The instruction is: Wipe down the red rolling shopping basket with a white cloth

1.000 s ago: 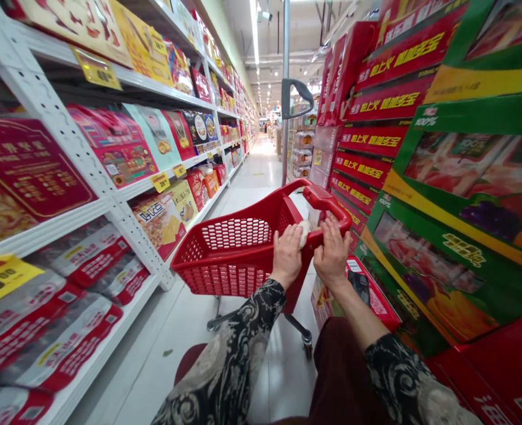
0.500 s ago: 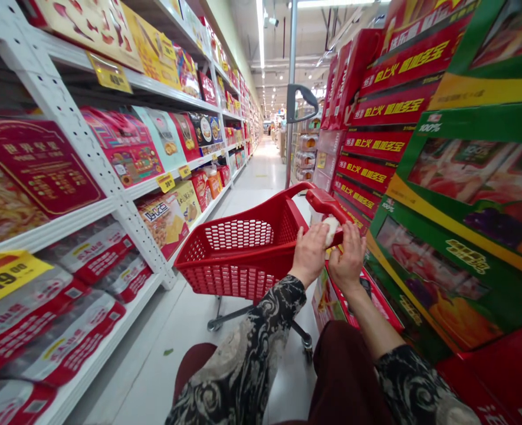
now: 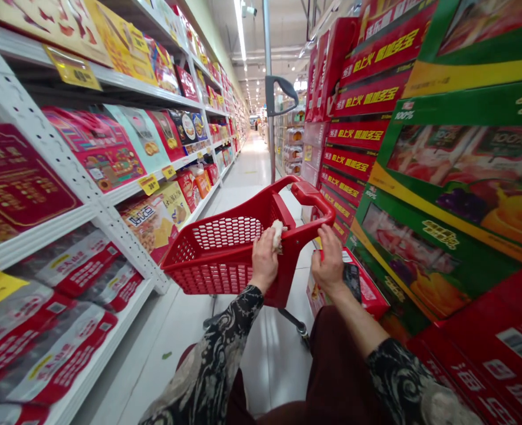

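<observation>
A red plastic shopping cart (image 3: 216, 265) stands before me, its basket walls pierced with holes. My left hand (image 3: 265, 260) is closed on a crumpled white cloth (image 3: 278, 235) at the basket's near upper rim, by the side panel. Just below the right end of the cart's handle (image 3: 314, 198) is my right hand (image 3: 329, 260). Its fingers are loosely bent and apart, with the fingertips at the handle's underside; whether they press on it I cannot tell. Nothing shows in that hand.
White shelving (image 3: 105, 227) with boxed and bagged goods runs along the left. Stacked red drink cartons (image 3: 362, 130) and green juice cartons (image 3: 459, 159) rise at right. An open red box (image 3: 369, 289) with a dark object in it sits below my right hand. A grey pole (image 3: 268, 53) stands beyond the cart.
My left hand has moved left with the cloth, from the handle to the basket's rim. My right hand has shifted slightly down and left, staying by the handle. The view has turned a little right.
</observation>
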Tool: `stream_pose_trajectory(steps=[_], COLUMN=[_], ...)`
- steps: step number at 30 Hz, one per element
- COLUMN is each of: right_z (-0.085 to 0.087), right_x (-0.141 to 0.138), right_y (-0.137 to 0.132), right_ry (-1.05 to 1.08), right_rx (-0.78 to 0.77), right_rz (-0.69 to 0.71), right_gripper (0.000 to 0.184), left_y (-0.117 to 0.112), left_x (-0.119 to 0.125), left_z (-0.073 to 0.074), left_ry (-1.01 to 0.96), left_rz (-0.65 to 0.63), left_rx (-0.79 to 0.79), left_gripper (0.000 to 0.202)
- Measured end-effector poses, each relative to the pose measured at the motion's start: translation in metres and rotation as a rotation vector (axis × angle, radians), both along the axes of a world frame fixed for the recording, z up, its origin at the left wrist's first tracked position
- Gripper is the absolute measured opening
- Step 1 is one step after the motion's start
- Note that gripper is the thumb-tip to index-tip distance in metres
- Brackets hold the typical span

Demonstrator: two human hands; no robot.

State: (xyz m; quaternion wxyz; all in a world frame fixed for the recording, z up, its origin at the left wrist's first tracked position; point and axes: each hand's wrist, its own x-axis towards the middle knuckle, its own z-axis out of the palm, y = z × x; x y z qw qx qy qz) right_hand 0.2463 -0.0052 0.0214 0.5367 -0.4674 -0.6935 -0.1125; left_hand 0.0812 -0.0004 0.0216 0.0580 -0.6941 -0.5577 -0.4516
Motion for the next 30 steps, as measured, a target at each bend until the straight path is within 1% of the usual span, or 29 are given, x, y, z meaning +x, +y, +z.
stream_pose_trajectory(steps=[3,6,8,9,11,12,13,14,16,17,18,20,22,24,26,28,30], right_z=[0.006,0.016,0.023,0.026,0.031,0.035,0.039,0.044,0.053,0.057,0.059,0.055,0.042,0.024,0.009,0.003,0.006], right_x=[-0.025,-0.046,-0.055,-0.057,-0.054,-0.05,-0.042,-0.034,-0.014,-0.006,-0.001,-0.002,-0.018,-0.041,-0.061,-0.069,-0.062], right_y=[-0.018,-0.023,-0.019,-0.015,-0.008,-0.004,0.0,0.004,0.012,0.016,0.019,0.022,0.02,0.015,0.011,0.011,0.015], right_ry=[0.105,0.33,0.502,0.568,0.625,0.607,0.557,0.483,0.292,0.196,0.107,-0.055,-0.218,-0.368,-0.468,-0.531,-0.554], right_rx=[-0.107,-0.229,-0.262,-0.269,-0.249,-0.213,-0.161,-0.1,-0.002,0.016,0.012,-0.03,-0.064,-0.07,-0.063,-0.053,-0.044], right_rz=[0.226,0.403,0.495,0.521,0.497,0.447,0.379,0.3,0.14,0.066,0.0,-0.083,-0.066,0.023,0.111,0.18,0.219], right_gripper=[0.051,0.061,0.066,0.064,0.055,0.051,0.049,0.048,0.048,0.049,0.049,0.05,0.049,0.047,0.046,0.044,0.042], left_y=[-0.009,-0.021,-0.027,-0.029,-0.031,-0.031,-0.031,-0.031,-0.029,-0.028,-0.026,-0.022,-0.019,-0.016,-0.014,-0.014,-0.015], left_x=[0.02,0.038,0.04,0.037,0.025,0.015,0.004,-0.008,-0.031,-0.04,-0.047,-0.054,-0.054,-0.051,-0.049,-0.051,-0.055], left_z=[0.01,0.022,0.028,0.031,0.034,0.034,0.032,0.03,0.02,0.014,0.008,-0.002,-0.008,-0.01,-0.009,-0.009,-0.011], left_ry=[-0.091,-0.241,-0.299,-0.289,-0.186,-0.107,-0.022,0.064,0.183,0.221,0.256,0.315,0.354,0.374,0.387,0.402,0.417], left_rz=[-0.161,-0.331,-0.431,-0.482,-0.549,-0.542,-0.496,-0.413,-0.142,-0.022,0.043,0.096,0.088,0.077,0.057,0.036,0.025], left_rx=[0.042,-0.006,-0.06,-0.079,-0.103,-0.116,-0.133,-0.155,-0.211,-0.251,-0.293,-0.341,-0.353,-0.357,-0.361,-0.35,-0.331], left_gripper=[0.045,0.05,0.055,0.059,0.07,0.074,0.077,0.077,0.069,0.066,0.063,0.061,0.063,0.066,0.067,0.068,0.069])
